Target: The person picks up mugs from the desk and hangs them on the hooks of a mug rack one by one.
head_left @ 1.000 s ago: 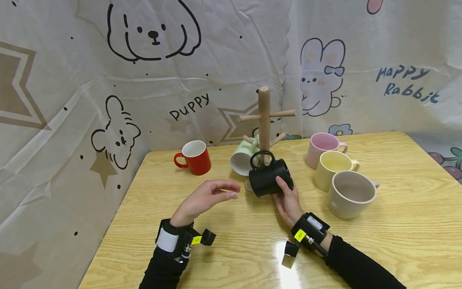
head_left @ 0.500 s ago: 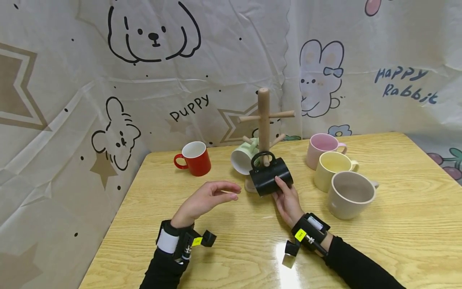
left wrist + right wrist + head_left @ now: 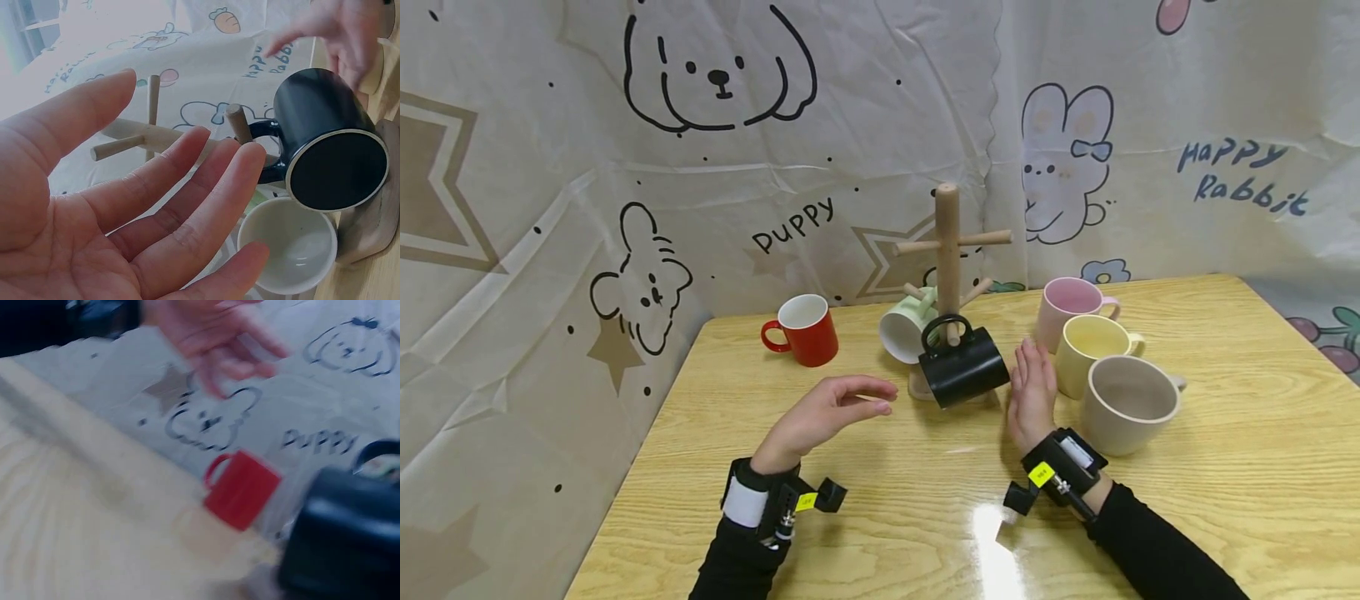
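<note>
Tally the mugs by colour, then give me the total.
Black mug: 1
Green mug: 1
Red mug: 1
Pink mug: 1
Yellow mug: 1
Beige mug: 1
Total: 6

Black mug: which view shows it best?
Head view: the whole black mug shows sharply, its handle looped over a peg, no hand in front. The left wrist view shows it closer, one end toward the camera, the left hand in the foreground. The right wrist view is blurred and cuts it off.
</note>
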`<state>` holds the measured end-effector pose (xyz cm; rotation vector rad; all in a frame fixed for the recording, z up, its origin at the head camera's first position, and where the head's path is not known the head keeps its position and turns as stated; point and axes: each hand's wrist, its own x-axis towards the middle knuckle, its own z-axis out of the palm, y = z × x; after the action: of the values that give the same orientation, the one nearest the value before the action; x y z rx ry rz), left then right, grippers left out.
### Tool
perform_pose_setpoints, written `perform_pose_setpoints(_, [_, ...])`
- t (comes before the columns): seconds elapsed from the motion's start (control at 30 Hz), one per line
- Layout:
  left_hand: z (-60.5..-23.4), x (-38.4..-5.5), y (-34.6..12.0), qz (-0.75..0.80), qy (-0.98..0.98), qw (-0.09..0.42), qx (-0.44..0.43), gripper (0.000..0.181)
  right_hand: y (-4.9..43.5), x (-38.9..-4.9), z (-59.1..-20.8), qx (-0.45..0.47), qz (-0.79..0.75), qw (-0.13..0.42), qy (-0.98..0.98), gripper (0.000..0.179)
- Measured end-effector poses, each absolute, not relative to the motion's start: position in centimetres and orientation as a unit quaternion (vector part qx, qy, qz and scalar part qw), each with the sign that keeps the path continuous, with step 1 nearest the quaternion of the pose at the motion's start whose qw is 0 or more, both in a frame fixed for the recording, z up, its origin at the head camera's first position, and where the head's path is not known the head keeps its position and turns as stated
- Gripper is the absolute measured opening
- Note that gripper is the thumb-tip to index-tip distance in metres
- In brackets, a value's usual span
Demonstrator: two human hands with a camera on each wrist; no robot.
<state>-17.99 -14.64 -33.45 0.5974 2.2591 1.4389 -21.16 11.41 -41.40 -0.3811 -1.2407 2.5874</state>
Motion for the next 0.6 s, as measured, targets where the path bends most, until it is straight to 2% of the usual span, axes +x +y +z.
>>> perform_pose_setpoints(0.17, [-33.5, -18.0, -14.9, 0.515, 0.809, 0.19, 0.211, 0.04, 12.8, -21.5, -39.7, -0.112, 0.903, 0.144, -0.388, 0.078])
perform_pose_setpoints(0.47, [-33.4, -18.1, -15.2, 0.518, 0.812, 0.188, 0.193, 0.04, 13.6, -21.3, -38.8, -0.097, 0.915, 0.107, -0.377, 0.071])
perform_pose_setpoints(0.6, [-33.1, -18.0, -15.4, 0.513, 0.816, 0.181, 0.194, 0.04, 13.6, -21.1, -38.2, -0.078, 0.909, 0.107, -0.394, 0.048])
